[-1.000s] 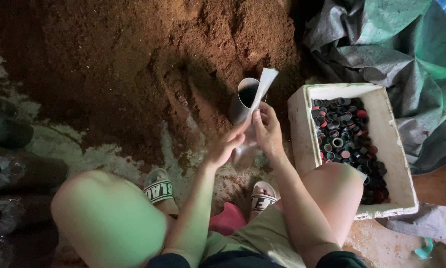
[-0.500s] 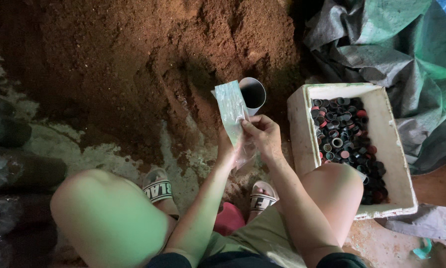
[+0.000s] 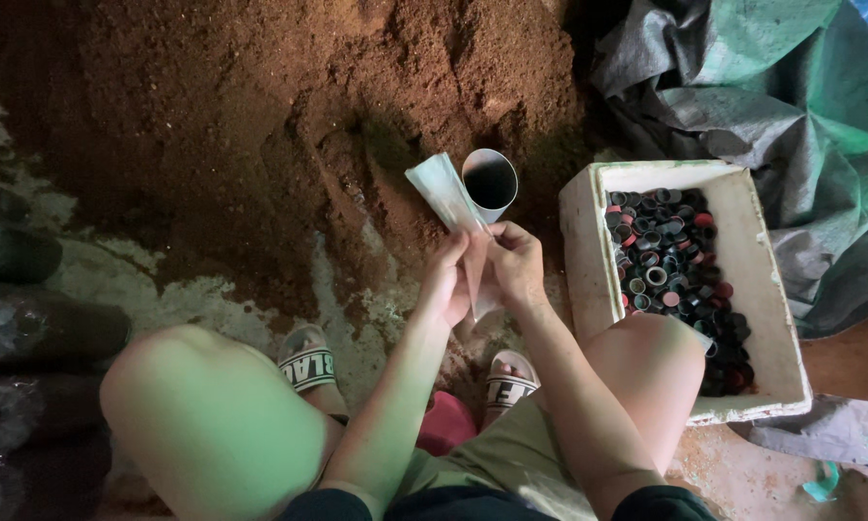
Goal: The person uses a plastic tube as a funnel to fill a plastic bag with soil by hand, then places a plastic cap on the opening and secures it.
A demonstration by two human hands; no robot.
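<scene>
Reddish-brown loose soil [image 3: 260, 125] banks up over the ground ahead. Above its near edge, the left hand [image 3: 445, 282] and right hand [image 3: 516, 270] both pinch a clear plastic bag [image 3: 445, 198], fingers closed on its lower part, apparently to work it open. A grey tube [image 3: 490, 183] stands just behind, and a white foam box [image 3: 588, 232] of bottle caps [image 3: 670, 270] sits within reach at the right.

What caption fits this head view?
Both hands, left hand and right hand, pinch a clear plastic bag beside a grey tube and a foam box of caps.
</scene>
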